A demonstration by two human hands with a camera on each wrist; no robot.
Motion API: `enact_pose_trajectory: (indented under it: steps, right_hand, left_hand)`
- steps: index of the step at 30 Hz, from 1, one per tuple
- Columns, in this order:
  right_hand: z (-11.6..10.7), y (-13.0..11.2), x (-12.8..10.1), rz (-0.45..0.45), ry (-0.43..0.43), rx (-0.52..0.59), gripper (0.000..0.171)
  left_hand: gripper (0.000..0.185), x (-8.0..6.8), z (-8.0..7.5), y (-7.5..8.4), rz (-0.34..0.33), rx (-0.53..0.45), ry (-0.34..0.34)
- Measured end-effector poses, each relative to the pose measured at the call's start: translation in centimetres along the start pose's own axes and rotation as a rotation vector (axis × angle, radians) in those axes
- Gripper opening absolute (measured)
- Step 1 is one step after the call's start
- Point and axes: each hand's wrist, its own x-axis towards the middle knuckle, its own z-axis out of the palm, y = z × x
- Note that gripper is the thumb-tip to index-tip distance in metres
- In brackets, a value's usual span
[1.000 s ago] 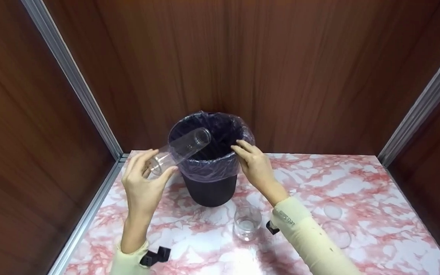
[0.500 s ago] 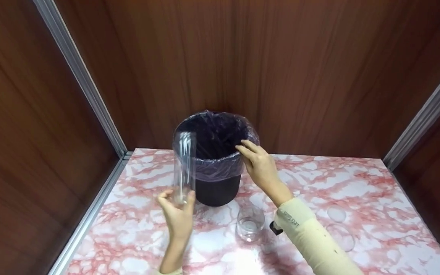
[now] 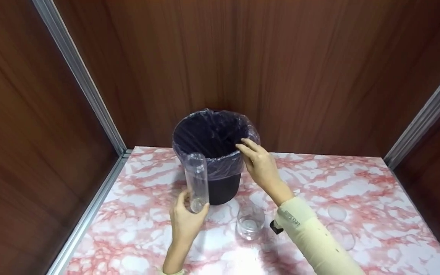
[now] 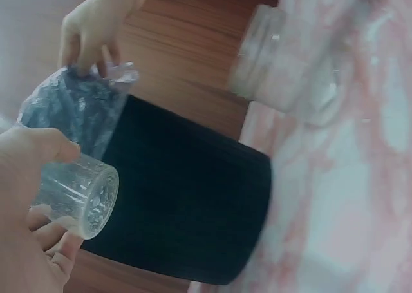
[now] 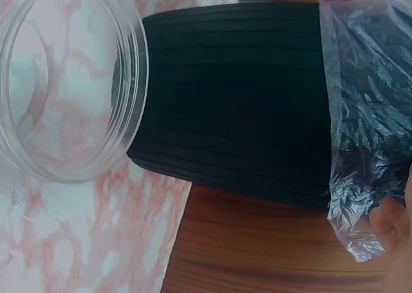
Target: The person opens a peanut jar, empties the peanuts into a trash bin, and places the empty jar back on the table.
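My left hand (image 3: 187,221) holds a tall clear cylindrical container (image 3: 197,181) near its lower end, thumb on one side and fingers on the other. The container stands nearly upright in front of the trash bin (image 3: 224,189), its top overlapping the bin's left front rim in the head view. In the left wrist view its round base (image 4: 100,199) faces the camera. A thin purple bag (image 3: 220,168) lines the bin and folds over the rim. My right hand (image 3: 260,164) grips the bin's right rim through the bag, fingertips inside; the thumb is hidden in the head view.
A clear jar (image 3: 250,223) stands on the marbled red-and-white tabletop (image 3: 136,229) in front of the bin. Two faint clear round pieces, one a disc (image 3: 336,212) and one a larger ring (image 3: 341,236), lie to the right. Wood-grain walls (image 3: 300,76) enclose the back and sides.
My left hand has moved right and down with the clear container. The container, tilted over the bin's opening before, now stands nearly upright in front of it. My right hand stays at the rim.
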Motion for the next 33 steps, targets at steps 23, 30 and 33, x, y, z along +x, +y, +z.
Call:
enact_pose_trajectory:
  steps: [23,30,33]
  right_hand:
    - [-9.3,-0.4,-13.1,0.288,-0.150,0.164,0.037]
    - [-11.5,-1.6,-17.0,0.492,-0.370,0.249,0.025]
    - [-11.9,-1.8,-18.2,0.534,-0.392,0.256,0.026]
  left_hand:
    - [0.059,-5.6,5.0,-6.2,-0.025,0.089,-0.205]
    - [0.060,-6.7,5.3,-7.5,-0.040,0.077,-0.241]
    - [0.062,-7.0,5.0,-7.7,-0.041,0.031,-0.269]
